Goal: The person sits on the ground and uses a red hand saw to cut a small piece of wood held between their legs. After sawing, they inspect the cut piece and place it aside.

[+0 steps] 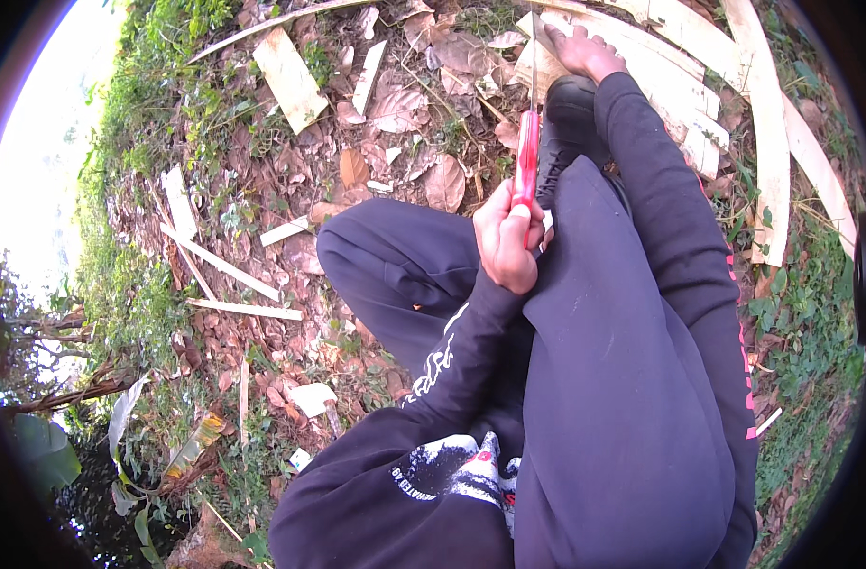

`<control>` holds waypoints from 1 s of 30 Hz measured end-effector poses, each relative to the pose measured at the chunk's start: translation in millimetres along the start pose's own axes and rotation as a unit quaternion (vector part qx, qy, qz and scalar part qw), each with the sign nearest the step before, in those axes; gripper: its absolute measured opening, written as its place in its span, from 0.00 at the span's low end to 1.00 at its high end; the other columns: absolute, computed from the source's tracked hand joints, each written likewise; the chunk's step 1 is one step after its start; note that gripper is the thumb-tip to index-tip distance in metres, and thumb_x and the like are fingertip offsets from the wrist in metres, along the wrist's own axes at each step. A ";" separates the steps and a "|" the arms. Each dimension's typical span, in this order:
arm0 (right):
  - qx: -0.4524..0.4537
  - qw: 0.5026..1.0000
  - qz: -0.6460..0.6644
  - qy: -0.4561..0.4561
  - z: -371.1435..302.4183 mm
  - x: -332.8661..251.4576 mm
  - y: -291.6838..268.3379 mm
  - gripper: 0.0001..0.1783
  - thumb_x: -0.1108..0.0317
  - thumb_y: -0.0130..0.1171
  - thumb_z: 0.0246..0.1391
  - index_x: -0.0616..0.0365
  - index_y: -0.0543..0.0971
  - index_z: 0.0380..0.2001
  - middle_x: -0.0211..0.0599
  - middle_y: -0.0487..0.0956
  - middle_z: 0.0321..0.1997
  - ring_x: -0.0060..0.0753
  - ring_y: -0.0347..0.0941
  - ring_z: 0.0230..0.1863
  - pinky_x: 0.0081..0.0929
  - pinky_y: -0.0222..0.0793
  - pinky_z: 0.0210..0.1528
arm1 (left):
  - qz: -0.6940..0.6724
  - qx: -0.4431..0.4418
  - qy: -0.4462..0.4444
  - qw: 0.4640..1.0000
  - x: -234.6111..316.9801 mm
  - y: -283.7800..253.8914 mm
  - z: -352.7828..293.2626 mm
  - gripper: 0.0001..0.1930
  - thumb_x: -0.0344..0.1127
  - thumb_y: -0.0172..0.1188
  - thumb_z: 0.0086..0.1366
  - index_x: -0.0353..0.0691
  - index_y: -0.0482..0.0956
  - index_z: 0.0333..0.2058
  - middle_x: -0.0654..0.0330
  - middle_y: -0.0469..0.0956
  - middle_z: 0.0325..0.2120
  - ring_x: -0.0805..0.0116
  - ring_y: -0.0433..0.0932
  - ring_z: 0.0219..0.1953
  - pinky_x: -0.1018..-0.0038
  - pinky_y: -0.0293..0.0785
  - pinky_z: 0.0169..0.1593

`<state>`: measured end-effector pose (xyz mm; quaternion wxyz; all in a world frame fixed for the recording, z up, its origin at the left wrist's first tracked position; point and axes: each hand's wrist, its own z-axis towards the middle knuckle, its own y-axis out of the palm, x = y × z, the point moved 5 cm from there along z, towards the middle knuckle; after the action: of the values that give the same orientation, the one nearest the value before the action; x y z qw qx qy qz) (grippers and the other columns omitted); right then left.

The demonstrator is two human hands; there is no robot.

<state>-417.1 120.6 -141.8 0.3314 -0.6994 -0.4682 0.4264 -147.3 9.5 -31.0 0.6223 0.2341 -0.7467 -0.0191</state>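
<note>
Inspected with the black shoe (571,119) as landmark. Noted, as largest, pale wooden boards (663,90) in an overlapping group beyond and to the right of the shoe. Judged light and stiff, with raw edges likely to splinter; best taken by the broad faces. Found the right hand (585,49) on the wood just beyond the shoe's toe, in contact, with fingers partly apart; cannot tell from this angle about any clamping round an edge. Noted next a red-handled cutting tool (527,156) just left of the shoe, with handle toward the body and thin blade pointing away past the toe. Judged light and rigid, smooth, possibly slippery if damp; to be held by the red handle alone, never the blade. Found the left hand (507,237) clamped on the near end of that handle, on the body side of the shoe, with most of the tool extending beyond the fist. Noted last, as smallest, loose offcuts (293,81) well apart to the left of the shoe; judged very light and easily snapped.
</note>
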 end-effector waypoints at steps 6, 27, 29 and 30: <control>-0.055 0.998 0.035 0.024 10.4 3.8 1.5 0.44 0.28 0.31 0.58 0.43 0.57 0.68 0.44 0.57 0.71 0.48 0.52 0.71 0.51 0.43 0.69 | 0.073 -0.021 0.083 0.994 -4.2 29.7 107.0 0.12 0.32 0.44 0.61 0.33 0.69 0.21 0.66 0.65 0.12 0.80 0.62 0.14 0.79 0.55 0.18; -0.017 1.000 0.025 0.009 9.0 0.4 -2.7 0.47 0.26 0.30 0.57 0.51 0.59 0.67 0.56 0.60 0.68 0.61 0.55 0.68 0.57 0.48 0.67 | 0.134 -0.003 0.144 0.980 -2.9 16.3 110.8 0.12 0.32 0.42 0.60 0.32 0.70 0.22 0.63 0.64 0.12 0.77 0.61 0.13 0.77 0.55 0.18; -0.016 1.000 0.015 0.013 6.0 5.3 4.0 0.47 0.26 0.30 0.56 0.51 0.59 0.67 0.56 0.59 0.68 0.61 0.55 0.68 0.57 0.48 0.67 | 0.074 -0.002 0.056 0.996 5.2 12.8 46.7 0.12 0.34 0.42 0.61 0.33 0.69 0.25 0.64 0.64 0.13 0.79 0.59 0.12 0.80 0.53 0.17; -0.014 1.000 0.010 0.011 3.6 7.4 6.7 0.47 0.26 0.30 0.56 0.51 0.58 0.67 0.56 0.59 0.69 0.61 0.54 0.69 0.57 0.48 0.67 | 0.043 0.006 0.018 0.999 -1.4 6.6 28.0 0.12 0.37 0.42 0.61 0.34 0.68 0.26 0.64 0.64 0.13 0.81 0.57 0.11 0.82 0.51 0.15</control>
<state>-416.4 125.4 -151.2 0.3229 -0.7133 -0.4631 0.4152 -175.6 8.5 -36.5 0.6345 0.2057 -0.7448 0.0171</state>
